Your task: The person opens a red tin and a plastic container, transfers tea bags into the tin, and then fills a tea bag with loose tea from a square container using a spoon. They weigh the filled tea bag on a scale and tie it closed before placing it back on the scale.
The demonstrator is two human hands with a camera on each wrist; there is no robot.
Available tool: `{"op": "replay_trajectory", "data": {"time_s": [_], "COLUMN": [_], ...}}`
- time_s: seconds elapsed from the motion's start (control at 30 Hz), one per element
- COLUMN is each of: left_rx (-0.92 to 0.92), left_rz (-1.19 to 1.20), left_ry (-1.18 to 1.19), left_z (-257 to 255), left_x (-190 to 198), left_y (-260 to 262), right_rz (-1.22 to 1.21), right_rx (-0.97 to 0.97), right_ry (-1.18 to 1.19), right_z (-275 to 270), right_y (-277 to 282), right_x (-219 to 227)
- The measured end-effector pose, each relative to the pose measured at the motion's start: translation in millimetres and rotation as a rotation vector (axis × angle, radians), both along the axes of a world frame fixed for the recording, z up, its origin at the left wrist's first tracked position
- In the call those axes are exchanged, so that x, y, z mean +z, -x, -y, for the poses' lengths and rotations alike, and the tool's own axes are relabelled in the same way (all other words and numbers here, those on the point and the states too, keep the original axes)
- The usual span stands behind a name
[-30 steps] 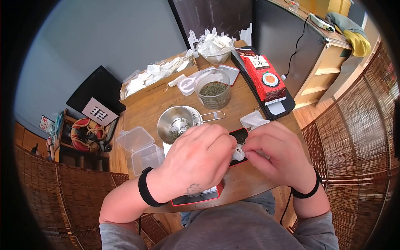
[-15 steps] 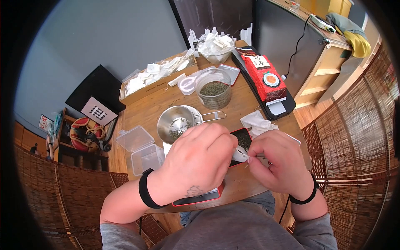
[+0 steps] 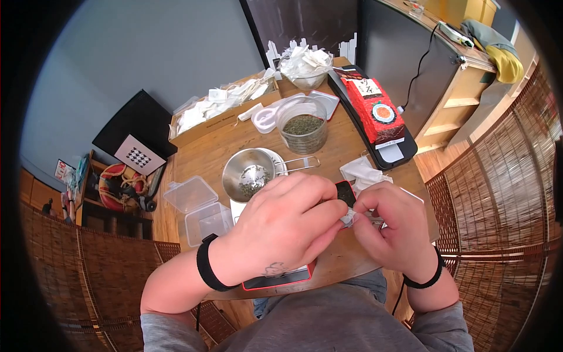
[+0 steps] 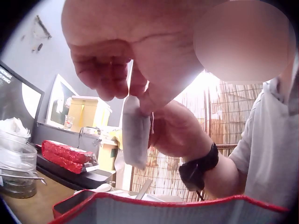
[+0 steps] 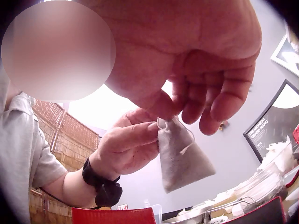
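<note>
A small white drawstring pouch [image 5: 182,161] hangs upright from the fingertips of both hands, looking filled out, with a thin string at its gathered neck. My left hand [image 3: 293,220] pinches its top edge between thumb and fingers. On the other side of the neck, my right hand [image 3: 396,229] pinches with thumb and forefinger; its other fingers are curled in. In the head view the fingers hide most of the pouch. Beneath the hands lies a black tray with a red rim [image 3: 346,192], dark loose leaves in it.
A steel cup [image 3: 237,170] with some leaves stands left, beside an open clear plastic box [image 3: 202,220]. Farther back are a tub of dried leaves [image 3: 302,138], a carton [image 3: 229,117] and a bowl [image 3: 305,81] of white pouches. A red packet [image 3: 375,108] lies at right.
Both hands drew apart slightly as the right hand shifted right and down; then the left hand followed rightward. The pouch moved right with them, and less of the tray shows.
</note>
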State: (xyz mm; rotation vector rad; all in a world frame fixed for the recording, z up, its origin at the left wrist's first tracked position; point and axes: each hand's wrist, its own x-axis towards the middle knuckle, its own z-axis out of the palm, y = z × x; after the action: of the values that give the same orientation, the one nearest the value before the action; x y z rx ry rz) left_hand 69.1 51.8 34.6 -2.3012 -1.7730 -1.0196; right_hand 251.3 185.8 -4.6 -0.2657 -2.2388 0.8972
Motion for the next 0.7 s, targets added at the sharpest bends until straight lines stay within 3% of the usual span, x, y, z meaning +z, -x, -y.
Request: {"op": "replay_trajectory", "data": {"time_s": [0.3, 0.7], "left_rx": [0.003, -0.001], "left_rz": [-0.072, -0.107], "left_ry": [-0.045, -0.03], "left_z": [-1.1, -1.9], "left_x": [-8.0, -6.3], "left_y": [1.2, 0.1], "right_rz": [0.025, -0.017], "right_rx": [-0.024, 0.044], "right_ry": [0.119, 0.043], "right_z": [5.5, 3.4], "right_y": [-3.6, -4.3], "right_x": [0.0, -6.0]}}
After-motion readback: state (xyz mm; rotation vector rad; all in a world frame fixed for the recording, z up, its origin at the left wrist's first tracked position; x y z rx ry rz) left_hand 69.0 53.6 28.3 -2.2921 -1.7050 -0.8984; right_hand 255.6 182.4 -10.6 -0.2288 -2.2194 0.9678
